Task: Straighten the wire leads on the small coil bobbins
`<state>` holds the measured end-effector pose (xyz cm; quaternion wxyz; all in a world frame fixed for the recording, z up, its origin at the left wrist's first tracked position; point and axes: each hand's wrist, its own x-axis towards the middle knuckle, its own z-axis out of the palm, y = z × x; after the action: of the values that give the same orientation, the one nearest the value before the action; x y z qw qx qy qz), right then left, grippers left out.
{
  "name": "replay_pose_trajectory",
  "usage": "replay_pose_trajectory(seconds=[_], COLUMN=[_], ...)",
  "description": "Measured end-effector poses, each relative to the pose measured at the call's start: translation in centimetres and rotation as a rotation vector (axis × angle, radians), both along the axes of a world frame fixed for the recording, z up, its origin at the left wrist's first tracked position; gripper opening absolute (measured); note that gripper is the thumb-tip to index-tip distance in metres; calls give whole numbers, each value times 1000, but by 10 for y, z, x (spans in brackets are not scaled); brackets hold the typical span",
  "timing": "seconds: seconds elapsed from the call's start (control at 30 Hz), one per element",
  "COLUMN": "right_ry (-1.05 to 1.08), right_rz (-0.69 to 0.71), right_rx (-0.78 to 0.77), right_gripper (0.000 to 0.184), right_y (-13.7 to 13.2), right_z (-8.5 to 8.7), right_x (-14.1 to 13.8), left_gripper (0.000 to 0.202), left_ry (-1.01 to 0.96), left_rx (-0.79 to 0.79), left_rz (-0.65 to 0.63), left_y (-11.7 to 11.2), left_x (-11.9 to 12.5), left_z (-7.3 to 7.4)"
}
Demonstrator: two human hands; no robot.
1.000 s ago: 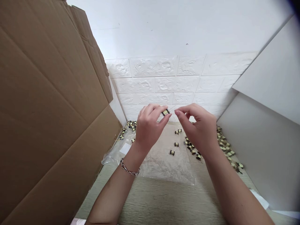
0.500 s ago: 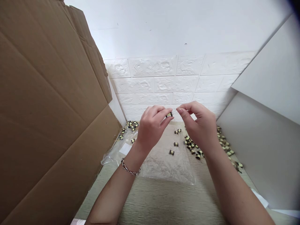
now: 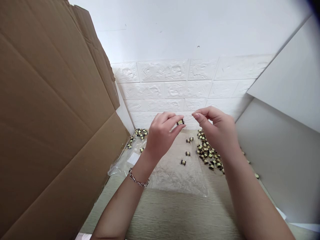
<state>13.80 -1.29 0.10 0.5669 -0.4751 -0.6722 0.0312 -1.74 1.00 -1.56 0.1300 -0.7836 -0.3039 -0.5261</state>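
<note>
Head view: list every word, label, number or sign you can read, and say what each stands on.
No text can be read anywhere.
White label in the clear plastic bag: looks blank, no print to make out.
Cardboard: plain brown, no print.
Small part pinched in the left hand: too small to show any marking.

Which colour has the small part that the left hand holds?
Black with pale yellow; the small part in the left hand shows best in the head view.

A small assembly workbench: scattered bobbin parts, cardboard sheet.
</note>
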Motion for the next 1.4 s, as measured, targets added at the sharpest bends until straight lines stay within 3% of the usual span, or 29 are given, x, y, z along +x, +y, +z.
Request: replay_pose_trajectory(seconds=[0.2, 0.43, 0.8, 1.03, 1.4], right_ry=[186, 330, 459, 364, 230], right_rz=[96, 193, 227, 220, 131], right_rx=[-195, -284, -237, -286, -197], right_gripper=[19, 18, 19, 16, 23], right_y=[5, 9, 22, 9, 2], right_z=[2, 0, -10, -5, -10], right_x=[5, 5, 7, -9, -23], left_gripper=[19, 19, 17, 18, 18], left_ry=[4, 20, 18, -46, 2], left_rx=[-30, -31, -36, -65, -25], left_rz=[-23, 38, 98, 168, 208], left_y=[2, 1, 2, 1, 0], left_x=[-1, -1, 0, 1, 6], left_z=[1, 0, -1, -2, -5])
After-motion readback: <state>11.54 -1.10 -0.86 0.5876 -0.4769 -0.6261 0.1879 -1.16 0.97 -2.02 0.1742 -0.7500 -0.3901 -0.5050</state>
